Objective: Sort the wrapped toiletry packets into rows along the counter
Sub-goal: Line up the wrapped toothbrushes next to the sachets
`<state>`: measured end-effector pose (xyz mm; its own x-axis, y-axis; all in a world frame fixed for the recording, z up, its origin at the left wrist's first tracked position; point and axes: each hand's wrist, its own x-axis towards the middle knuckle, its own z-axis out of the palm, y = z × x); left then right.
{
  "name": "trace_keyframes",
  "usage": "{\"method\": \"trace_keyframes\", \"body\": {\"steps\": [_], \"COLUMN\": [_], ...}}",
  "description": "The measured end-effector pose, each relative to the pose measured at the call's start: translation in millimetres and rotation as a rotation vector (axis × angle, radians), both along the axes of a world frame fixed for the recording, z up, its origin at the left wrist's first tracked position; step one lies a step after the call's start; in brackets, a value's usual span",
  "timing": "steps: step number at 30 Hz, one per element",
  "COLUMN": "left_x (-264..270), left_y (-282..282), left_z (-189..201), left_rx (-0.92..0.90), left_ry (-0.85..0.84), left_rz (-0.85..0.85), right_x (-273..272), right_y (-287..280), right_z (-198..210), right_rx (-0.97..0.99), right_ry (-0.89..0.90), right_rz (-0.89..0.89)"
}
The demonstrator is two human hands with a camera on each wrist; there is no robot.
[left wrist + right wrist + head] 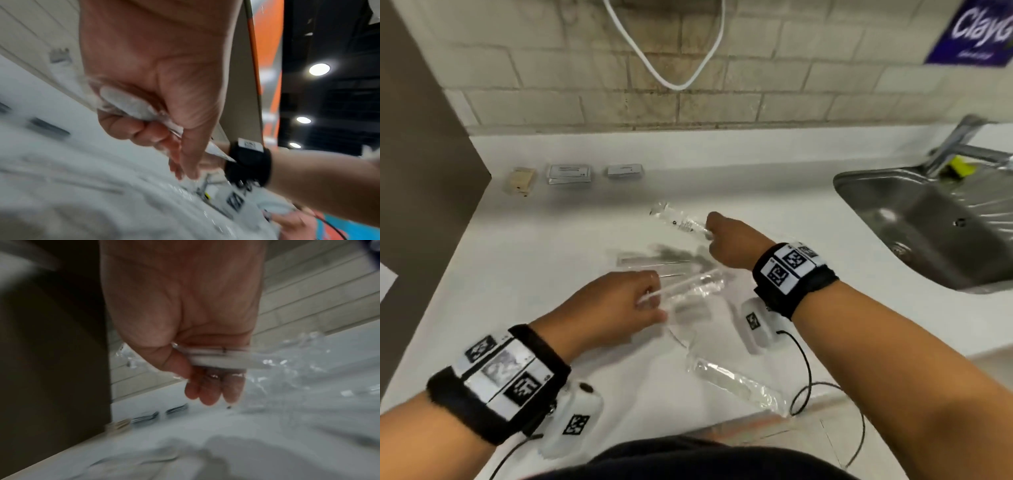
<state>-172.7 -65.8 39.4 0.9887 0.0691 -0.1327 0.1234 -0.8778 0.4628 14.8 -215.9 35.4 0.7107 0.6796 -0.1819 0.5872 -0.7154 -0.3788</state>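
Note:
My right hand [714,228] grips one end of a long clear-wrapped packet [677,220] lifted over the middle of the white counter [534,274]; the right wrist view shows the fingers [207,391] curled round the white stick inside the wrap [222,359]. My left hand [650,301] pinches another clear-wrapped white stick [688,284], whose white end [127,104] appears in the left wrist view. Between the hands lies a blurred pile of clear packets [654,262]. One long clear packet [736,382] lies near the front edge. A tan packet [519,180] and two grey packets [569,174] [625,170] form a row at the back left.
A steel sink [928,219] with a faucet [962,144] fills the right side of the counter. A dark panel [421,154] bounds the counter on the left, and a tiled wall [688,102] runs behind it. A white cable [678,84] hangs on the wall.

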Motion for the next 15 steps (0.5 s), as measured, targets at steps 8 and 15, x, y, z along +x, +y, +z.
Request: {"method": "trace_keyframes", "body": {"steps": [8,15], "left_x": [24,48], "left_y": [-76,-90], "left_z": [-50,-47], "left_rx": [0.179,0.306], "left_ry": [0.210,0.278], "left_rz": [-0.582,-0.548], "right_x": [54,76], "right_y": [-102,-128], "right_z": [-6,-12], "right_rx": [-0.149,-0.391], "right_ry": [-0.144,-0.182], "right_rz": [-0.215,0.274]}}
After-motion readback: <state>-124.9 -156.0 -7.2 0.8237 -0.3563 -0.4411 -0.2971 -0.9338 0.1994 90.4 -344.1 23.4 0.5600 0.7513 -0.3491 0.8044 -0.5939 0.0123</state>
